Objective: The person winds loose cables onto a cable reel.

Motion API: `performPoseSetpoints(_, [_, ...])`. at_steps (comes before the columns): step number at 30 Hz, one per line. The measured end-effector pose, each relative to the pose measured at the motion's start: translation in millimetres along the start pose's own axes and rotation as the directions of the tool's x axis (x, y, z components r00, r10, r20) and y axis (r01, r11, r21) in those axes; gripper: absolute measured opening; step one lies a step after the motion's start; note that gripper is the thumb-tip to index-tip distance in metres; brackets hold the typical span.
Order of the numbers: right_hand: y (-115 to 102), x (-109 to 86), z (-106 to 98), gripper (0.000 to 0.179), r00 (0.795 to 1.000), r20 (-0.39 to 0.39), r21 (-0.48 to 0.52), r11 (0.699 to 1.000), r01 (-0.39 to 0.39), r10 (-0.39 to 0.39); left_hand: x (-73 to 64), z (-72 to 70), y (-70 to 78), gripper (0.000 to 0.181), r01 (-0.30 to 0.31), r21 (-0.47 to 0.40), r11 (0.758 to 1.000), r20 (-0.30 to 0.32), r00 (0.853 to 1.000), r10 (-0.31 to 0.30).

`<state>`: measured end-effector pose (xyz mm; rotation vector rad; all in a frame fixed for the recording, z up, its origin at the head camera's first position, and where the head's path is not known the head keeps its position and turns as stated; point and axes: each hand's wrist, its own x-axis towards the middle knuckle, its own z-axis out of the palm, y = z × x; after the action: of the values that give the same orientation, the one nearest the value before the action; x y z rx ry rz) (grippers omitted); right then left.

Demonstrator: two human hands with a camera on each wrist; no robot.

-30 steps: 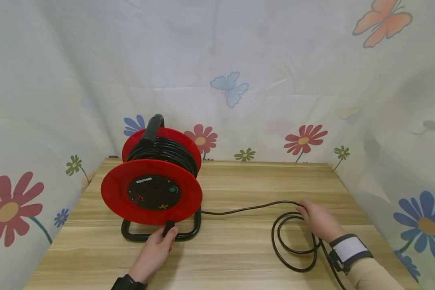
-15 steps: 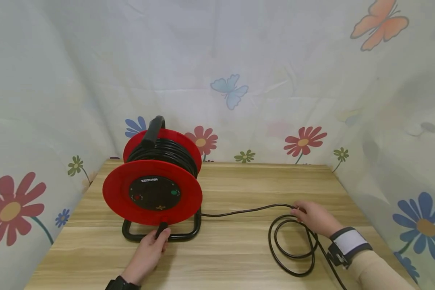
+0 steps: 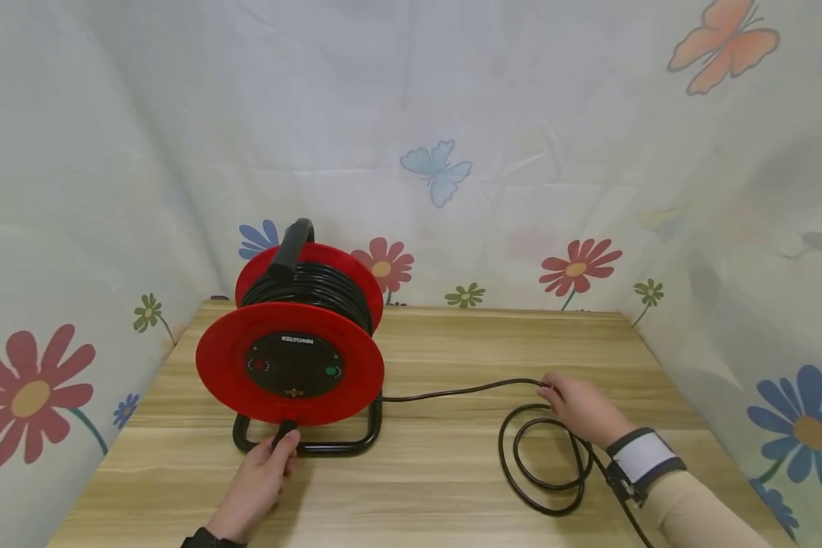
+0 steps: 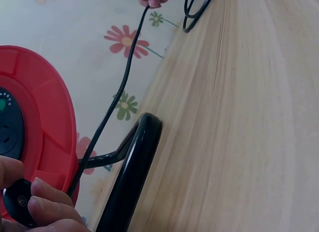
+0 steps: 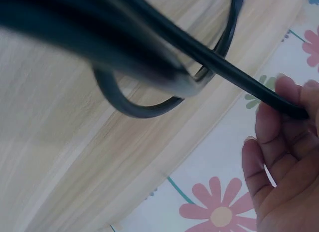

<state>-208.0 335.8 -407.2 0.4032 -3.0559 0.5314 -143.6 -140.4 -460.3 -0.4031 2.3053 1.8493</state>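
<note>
A red cable reel [image 3: 222,365] with a black centre panel stands at the left of the table, black cable wound between its two discs. My left hand [image 3: 250,483] pinches the black crank knob [image 3: 285,430] low on the front disc; the left wrist view has thumb and fingers around this knob [image 4: 19,204]. From the reel's right side the black cable [image 3: 452,393] runs across to my right hand [image 3: 582,409], which holds it between thumb and fingers. In the right wrist view the cable [image 5: 244,82] enters the curled fingers of that hand [image 5: 289,162].
Loose cable loops [image 3: 503,449] lie on the wooden table [image 3: 438,479] below my right hand, and a length trails off the front edge of view. The reel rests on a black tubular stand [image 3: 342,449]. A flower-printed curtain [image 3: 507,91] encloses the back and sides.
The reel's front disc has turned clockwise, its lettering shifting right while the knob and my left hand swing left. My right hand has moved slightly left with the cable.
</note>
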Motion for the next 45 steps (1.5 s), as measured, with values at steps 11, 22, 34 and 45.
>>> performPoseSetpoints(11, [-7.6,2.8,6.5,0.008,0.985,-0.117,-0.186,0.977,0.102,-0.125,-5.0,-14.9,2.1,0.044,0.043,-0.131,0.99,-0.004,0.999,-0.044])
performPoseSetpoints(22, [-18.4,8.0,10.3,0.007,0.978,-0.103,-0.239,0.959,0.153,-0.182,-8.8,-27.9,11.8,0.038,0.035,-0.251,0.967,-0.068,0.996,-0.054])
performPoseSetpoints(34, [-22.9,7.1,8.4,0.005,0.971,-0.067,-0.279,0.939,0.201,-0.228,-9.9,-39.5,15.6,0.036,-0.007,-0.34,0.94,-0.099,0.995,-0.028])
performPoseSetpoints(45, [9.5,-12.5,-15.5,0.007,0.978,-0.13,-0.328,0.938,0.113,-0.163,-8.1,-41.8,18.0,0.034,-0.017,-0.341,0.94,-0.101,0.995,-0.019])
